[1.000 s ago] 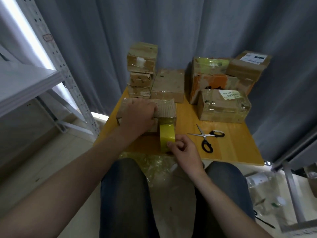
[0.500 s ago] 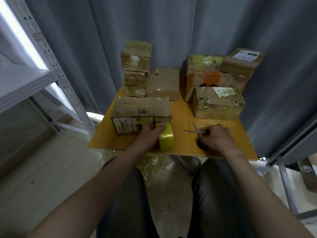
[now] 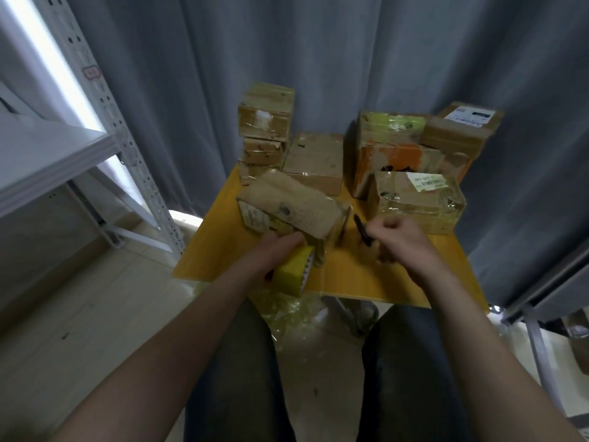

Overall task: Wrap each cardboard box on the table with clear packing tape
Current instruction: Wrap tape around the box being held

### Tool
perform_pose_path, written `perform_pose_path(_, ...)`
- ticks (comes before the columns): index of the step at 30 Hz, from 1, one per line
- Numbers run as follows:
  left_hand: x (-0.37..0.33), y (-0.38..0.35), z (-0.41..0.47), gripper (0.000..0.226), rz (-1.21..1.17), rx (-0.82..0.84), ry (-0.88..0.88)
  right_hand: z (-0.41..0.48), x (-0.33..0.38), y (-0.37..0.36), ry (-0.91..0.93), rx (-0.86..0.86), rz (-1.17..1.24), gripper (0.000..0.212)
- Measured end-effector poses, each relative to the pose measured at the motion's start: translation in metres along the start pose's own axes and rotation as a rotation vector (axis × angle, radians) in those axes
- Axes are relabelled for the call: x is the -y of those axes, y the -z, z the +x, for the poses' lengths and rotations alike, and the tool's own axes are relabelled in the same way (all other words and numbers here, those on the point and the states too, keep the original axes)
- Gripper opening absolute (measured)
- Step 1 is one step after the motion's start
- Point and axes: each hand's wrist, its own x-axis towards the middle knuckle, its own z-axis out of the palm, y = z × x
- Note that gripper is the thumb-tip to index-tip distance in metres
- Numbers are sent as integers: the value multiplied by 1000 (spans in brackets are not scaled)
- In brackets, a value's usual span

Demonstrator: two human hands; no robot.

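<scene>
A long cardboard box (image 3: 293, 208) lies tilted near the front of the yellow table (image 3: 350, 279), its right end toward me. My left hand (image 3: 271, 253) grips the yellow tape roll (image 3: 294, 271) just below that box, with a strip of clear tape running up to the box's corner. My right hand (image 3: 401, 240) holds the black-handled scissors (image 3: 361, 229) off the table, right beside the box's right end. The scissor blades are blurred.
Several taped boxes stand at the back: a stack of three (image 3: 266, 132), a flat one (image 3: 314, 162), an orange one (image 3: 395, 161), a labelled one (image 3: 417, 202). A metal shelf (image 3: 63, 154) stands left. Crumpled tape film (image 3: 293, 314) lies on the floor between my knees.
My right hand picked the scissors up off the table and brought them to the box. The box has turned and tilted. My left hand pulled the tape roll toward me.
</scene>
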Motion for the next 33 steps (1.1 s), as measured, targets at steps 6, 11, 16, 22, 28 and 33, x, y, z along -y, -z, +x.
perform_pose_path(6, -6, 2, 5, 35, 80, -14, -45, 40, 70, -64, 312, 97, -75, 17)
perform_pose_path(11, -1, 13, 5, 52, 90, 79, -22, 65, 45, -99, 287, -78, -147, 21)
perform_pose_path(16, -7, 19, 4, 64, 264, 166, -31, 63, 34, -105, 418, -162, -211, 22)
perform_pose_path(22, 9, 17, -3, 37, 216, 173, -16, 66, 36, -105, 425, -179, -275, 25)
perform_pose_path(28, 12, 18, -13, 31, -90, 246, -28, 48, 60, -92, 270, 68, -89, 33)
perform_pose_path(33, 14, 18, -11, 26, -59, 218, -143, -2, 37, -35, 146, 627, 1, 37)
